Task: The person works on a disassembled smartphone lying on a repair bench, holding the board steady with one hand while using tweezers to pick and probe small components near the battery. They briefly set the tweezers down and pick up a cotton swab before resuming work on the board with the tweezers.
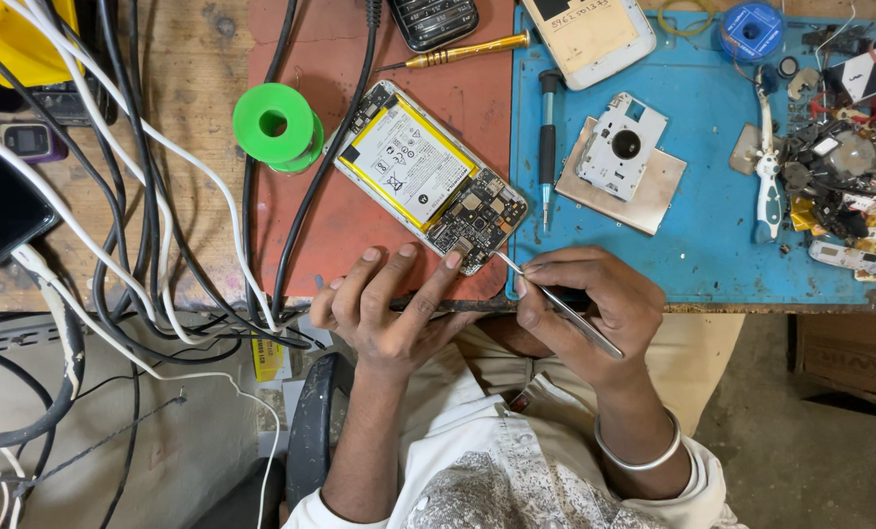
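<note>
1. Worn wooden bench, seen from above, with a red mat and a blue mat laid side by side on it. My landmark is the opened phone, which lies on the red mat, back cover off, yellow-edged battery up, angled so the circuit-board end points at me.
2. My left hand rests at the bench edge just below the phone. Its fingers are loosely spread and grip nothing; one fingertip presses the phone's near corner, I judge to stop the body sliding under the tool.
3. My right hand sits right of that corner, thumb and forefinger pinched shut on thin metal tweezers. The tip touches the board at the phone's near end. The grip is low on the shaft, pencil fashion, likely for fine control.
4. Green solder spool is just left of the phone, near its battery end.
5. Gold-handled screwdriver lies above the phone; black-handled screwdriver just right of it, on the blue mat's edge.
6. White inner frame plate on a tan card is farther right of the phone, apart from it.
7. Heap of small parts is far right of the phone; tangle of cables far left.
</note>
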{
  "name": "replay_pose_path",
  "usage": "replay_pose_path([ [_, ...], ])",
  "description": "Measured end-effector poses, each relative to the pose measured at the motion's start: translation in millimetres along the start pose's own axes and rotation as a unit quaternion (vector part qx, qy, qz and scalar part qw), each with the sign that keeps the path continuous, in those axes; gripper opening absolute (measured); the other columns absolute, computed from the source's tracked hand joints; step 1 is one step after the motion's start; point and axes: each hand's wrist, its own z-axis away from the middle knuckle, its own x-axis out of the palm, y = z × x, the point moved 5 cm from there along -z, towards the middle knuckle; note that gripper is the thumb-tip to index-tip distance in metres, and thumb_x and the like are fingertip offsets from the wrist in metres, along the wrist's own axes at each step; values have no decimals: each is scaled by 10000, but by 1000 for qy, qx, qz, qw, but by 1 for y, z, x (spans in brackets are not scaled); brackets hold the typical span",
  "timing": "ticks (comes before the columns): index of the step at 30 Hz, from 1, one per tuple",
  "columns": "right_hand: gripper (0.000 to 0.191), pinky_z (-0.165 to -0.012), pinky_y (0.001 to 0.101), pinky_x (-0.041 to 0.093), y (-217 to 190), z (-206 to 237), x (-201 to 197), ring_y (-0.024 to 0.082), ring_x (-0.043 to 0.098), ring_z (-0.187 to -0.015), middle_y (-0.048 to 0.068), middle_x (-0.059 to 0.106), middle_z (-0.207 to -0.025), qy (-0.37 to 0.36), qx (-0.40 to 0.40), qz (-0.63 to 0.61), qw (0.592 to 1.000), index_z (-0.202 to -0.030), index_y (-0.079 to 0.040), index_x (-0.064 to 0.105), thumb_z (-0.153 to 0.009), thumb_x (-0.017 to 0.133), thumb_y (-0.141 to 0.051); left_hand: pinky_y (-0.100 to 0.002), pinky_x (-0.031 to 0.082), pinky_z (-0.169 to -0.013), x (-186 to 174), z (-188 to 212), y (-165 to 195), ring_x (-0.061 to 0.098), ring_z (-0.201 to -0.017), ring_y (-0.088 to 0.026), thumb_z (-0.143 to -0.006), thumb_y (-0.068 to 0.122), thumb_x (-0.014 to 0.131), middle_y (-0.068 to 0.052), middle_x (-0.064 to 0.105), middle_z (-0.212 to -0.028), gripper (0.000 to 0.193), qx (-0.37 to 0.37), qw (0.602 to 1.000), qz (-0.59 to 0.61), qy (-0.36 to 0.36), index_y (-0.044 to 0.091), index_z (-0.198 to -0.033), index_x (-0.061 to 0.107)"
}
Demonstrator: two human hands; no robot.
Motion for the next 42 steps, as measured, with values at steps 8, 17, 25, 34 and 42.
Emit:
replay_pose_path([
  [8, 199, -733, 265, 588, 0, 0, 0, 154, 734, -825, 131, 746, -956, -10, -5, -15, 1000, -991, 1, 686, -849, 825, -5, -403, 266, -1047, -1, -1, 0, 478, -1230, -163, -854, 765, 732, 100, 609, -1238, 526, -1, 1000, 4, 0, 378, -1208, 772],
  [17, 210, -711, 247, 586, 1, 0, -2, 165, 730, -850, 141, 736, -977, 9, 5, 12, 1000, -1002, 12, 684, -846, 824, 10, -398, 265, -1048, -1, 0, 0, 470, -1236, -162, -852, 771, 739, 97, 611, -1242, 533, -3, 1000, 5, -10, 381, -1214, 769],
  [25, 197, -728, 262, 585, 0, 1, -2, 169, 732, -837, 144, 738, -964, 7, 3, 8, 1000, -993, 6, 686, -850, 820, 5, -402, 266, -1047, 0, 1, 0, 472, -1236, -166, -844, 762, 733, 92, 621, -1235, 525, -2, 1000, 6, -6, 380, -1202, 775],
  [34, 188, -713, 257, 585, -1, -1, -1, 165, 732, -834, 137, 741, -956, 6, -5, 7, 1000, -971, 2, 680, -848, 823, 6, -402, 262, -1041, 1, 1, -1, 474, -1235, -170, -863, 753, 734, 88, 625, -1235, 509, 0, 1000, 9, -5, 380, -1207, 772],
  [42, 194, -721, 258, 586, -1, 0, -1, 166, 730, -840, 139, 740, -967, 4, 5, -2, 1000, -984, 0, 681, -847, 817, 12, -406, 262, -1044, 0, 2, 0, 480, -1235, -166, -861, 756, 729, 99, 620, -1225, 514, -2, 1000, 7, -10, 383, -1211, 774],
])
